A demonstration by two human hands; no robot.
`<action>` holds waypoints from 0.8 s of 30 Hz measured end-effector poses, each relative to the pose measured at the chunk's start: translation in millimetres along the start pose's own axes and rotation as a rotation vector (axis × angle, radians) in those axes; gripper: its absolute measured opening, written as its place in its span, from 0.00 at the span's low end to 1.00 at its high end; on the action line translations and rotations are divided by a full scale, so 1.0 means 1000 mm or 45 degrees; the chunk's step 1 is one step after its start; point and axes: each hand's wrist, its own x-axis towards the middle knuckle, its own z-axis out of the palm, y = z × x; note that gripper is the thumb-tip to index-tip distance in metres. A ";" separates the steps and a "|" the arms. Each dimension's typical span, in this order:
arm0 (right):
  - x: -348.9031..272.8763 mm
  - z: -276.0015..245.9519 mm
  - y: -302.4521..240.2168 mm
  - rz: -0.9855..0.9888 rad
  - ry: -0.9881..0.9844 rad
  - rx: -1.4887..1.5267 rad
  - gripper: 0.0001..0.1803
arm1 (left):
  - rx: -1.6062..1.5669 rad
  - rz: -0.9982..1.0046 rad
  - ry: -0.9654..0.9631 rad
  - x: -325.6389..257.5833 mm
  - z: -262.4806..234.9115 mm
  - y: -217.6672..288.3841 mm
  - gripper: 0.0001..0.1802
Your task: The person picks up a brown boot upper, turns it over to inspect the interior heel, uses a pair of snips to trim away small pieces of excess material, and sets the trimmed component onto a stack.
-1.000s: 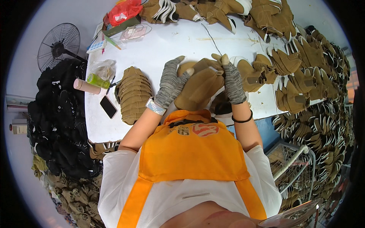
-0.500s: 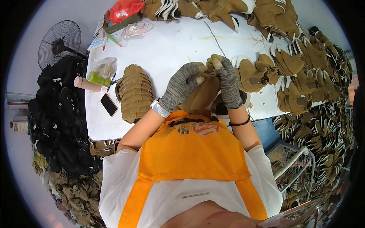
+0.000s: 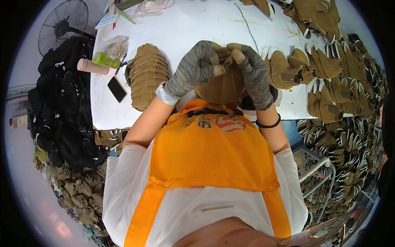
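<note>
A brown suede shoe upper (image 3: 224,87) is held up in front of my chest, over the near edge of the white table. My left hand (image 3: 196,68), in a grey knit glove with bare or light-coloured fingertips, pinches its top edge from the left. On the other side my right hand (image 3: 253,72), gloved alike, grips the same edge, the fingertips of both hands nearly meeting. Behind my right wrist a dark and white shoe piece (image 3: 277,98) is partly hidden. To the left of my left hand lies an overlapping stack of brown uppers (image 3: 148,78).
On the white table (image 3: 181,24) lie a phone (image 3: 117,89), a pink bottle (image 3: 92,66), a green bottle (image 3: 106,60) and a plastic bag (image 3: 114,45). Rows of brown uppers (image 3: 284,71) line the right. Black pieces (image 3: 61,103) pile up at left, below a fan (image 3: 61,29).
My view has tilted, so the table sits higher in the picture and the red bag is out of sight. Both hands still hold the upper, its lower part now turned more upright.
</note>
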 end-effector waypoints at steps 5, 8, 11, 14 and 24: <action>-0.020 0.001 0.024 -0.229 0.149 -0.109 0.18 | 0.646 0.179 0.021 -0.021 0.012 -0.015 0.25; -0.029 -0.004 0.066 -0.330 0.180 -0.153 0.17 | 0.796 0.412 -0.022 -0.020 0.026 -0.019 0.25; -0.036 0.009 0.080 -0.352 0.164 0.004 0.19 | 0.810 0.604 -0.026 -0.022 0.020 -0.051 0.31; -0.032 0.010 0.085 -0.352 0.126 0.090 0.20 | 0.920 0.526 -0.021 -0.021 0.017 -0.053 0.37; 0.003 0.002 0.136 0.198 0.199 0.498 0.29 | 0.744 -0.061 -0.070 -0.003 -0.001 -0.106 0.73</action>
